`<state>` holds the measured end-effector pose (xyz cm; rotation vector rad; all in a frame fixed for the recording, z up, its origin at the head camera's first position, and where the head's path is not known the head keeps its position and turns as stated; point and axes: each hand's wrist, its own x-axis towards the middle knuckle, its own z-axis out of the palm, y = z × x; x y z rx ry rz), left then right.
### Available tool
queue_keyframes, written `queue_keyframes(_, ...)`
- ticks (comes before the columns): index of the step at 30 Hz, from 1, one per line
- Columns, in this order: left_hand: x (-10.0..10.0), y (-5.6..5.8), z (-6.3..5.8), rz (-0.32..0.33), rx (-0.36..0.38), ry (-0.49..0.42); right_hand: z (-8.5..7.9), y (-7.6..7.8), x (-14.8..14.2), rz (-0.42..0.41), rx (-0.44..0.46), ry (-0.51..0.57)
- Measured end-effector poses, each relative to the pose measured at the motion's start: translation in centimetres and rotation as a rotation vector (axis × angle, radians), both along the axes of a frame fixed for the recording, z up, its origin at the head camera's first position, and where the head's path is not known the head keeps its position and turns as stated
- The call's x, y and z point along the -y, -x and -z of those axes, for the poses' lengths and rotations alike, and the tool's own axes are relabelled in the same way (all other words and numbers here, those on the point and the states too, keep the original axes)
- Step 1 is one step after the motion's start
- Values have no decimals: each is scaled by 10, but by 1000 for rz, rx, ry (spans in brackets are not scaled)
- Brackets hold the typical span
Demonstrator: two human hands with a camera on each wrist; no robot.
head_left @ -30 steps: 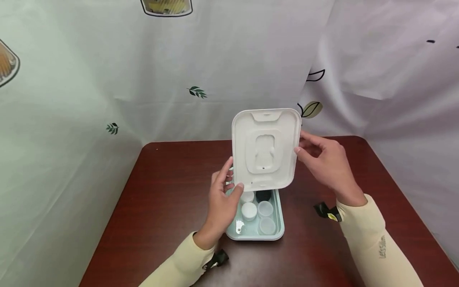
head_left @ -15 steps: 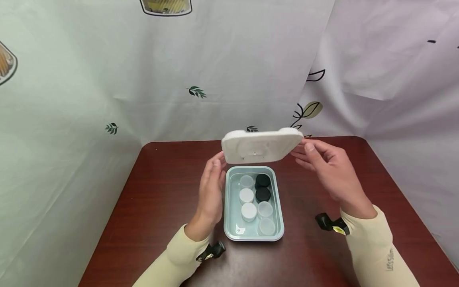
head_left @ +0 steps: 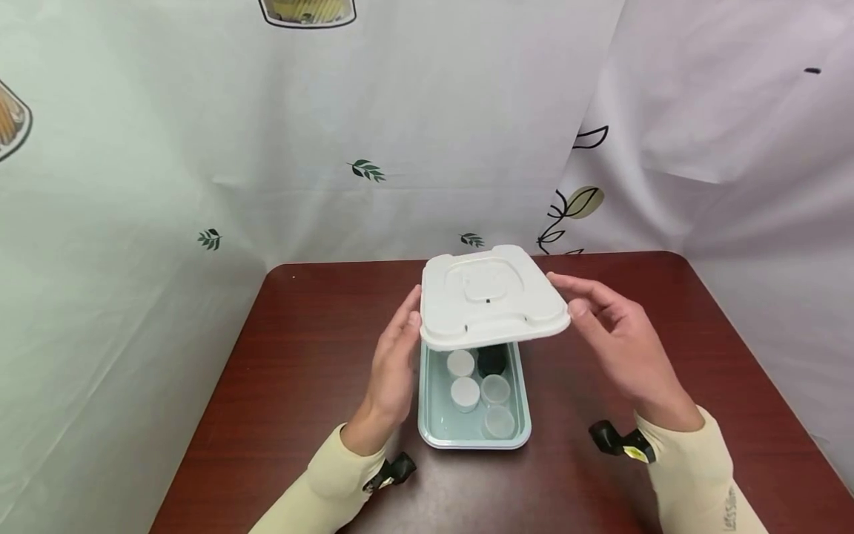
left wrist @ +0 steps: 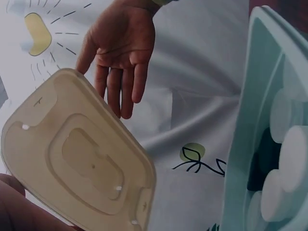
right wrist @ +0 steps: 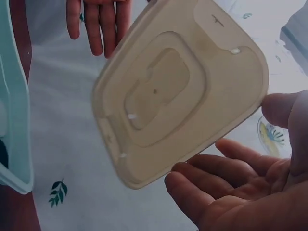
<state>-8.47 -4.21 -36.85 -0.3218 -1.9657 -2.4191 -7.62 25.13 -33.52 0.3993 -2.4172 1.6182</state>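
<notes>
A white rectangular lid (head_left: 490, 297) hovers, tilted, over the far half of a pale blue plastic box (head_left: 425, 426). My left hand (head_left: 394, 363) holds it by the left edge. At the right edge, my right hand (head_left: 617, 334) supports the lid, its thumb by the near corner and its fingers spread along the side. Both wrist views show the lid's underside. Inside the box are two white-capped jars (head_left: 465, 394), a black-capped one (head_left: 491, 361) and two translucent round pots (head_left: 499, 422). The lid hides the box's far end.
The box stands on a dark red-brown table (head_left: 320, 341) with rounded far corners. A pale printed cloth (head_left: 427, 133) hangs behind the table and along both sides. Black wrist cameras (head_left: 617, 443) are strapped to both sleeves.
The lid has gone from standing upright, through almost edge-on, to lying nearly flat and lower over the box's far half. Both hands have turned with it; the box has stayed put.
</notes>
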Motion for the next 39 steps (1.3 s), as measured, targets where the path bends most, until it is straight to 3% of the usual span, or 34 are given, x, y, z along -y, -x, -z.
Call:
queue_keyframes(4, 3, -6, 9, 22, -25, 71, 15, -13, 1, -109, 7, 70)
queue_keyframes(7, 4, -11, 17, 13, -49, 132, 26, -23, 7, -136, 34, 91)
queue_keyframes(12, 4, -16, 32, -3, -82, 259, 49, -37, 18, -70, 22, 31)
queue_keyframes(17, 6, -24, 46, -38, -91, 356, 76, -49, 29, 13, -8, -135)
queue_keyframes(24, 11, -38, 63, -97, -210, 558, 99, -65, 41, 65, -16, -297)
queue_keyframes(28, 14, -46, 70, -112, -232, 637, 106, -74, 47, 71, -39, -305)
queue_keyframes(39, 25, -60, 95, -128, -299, 735, 129, -91, 53, 44, -47, -316)
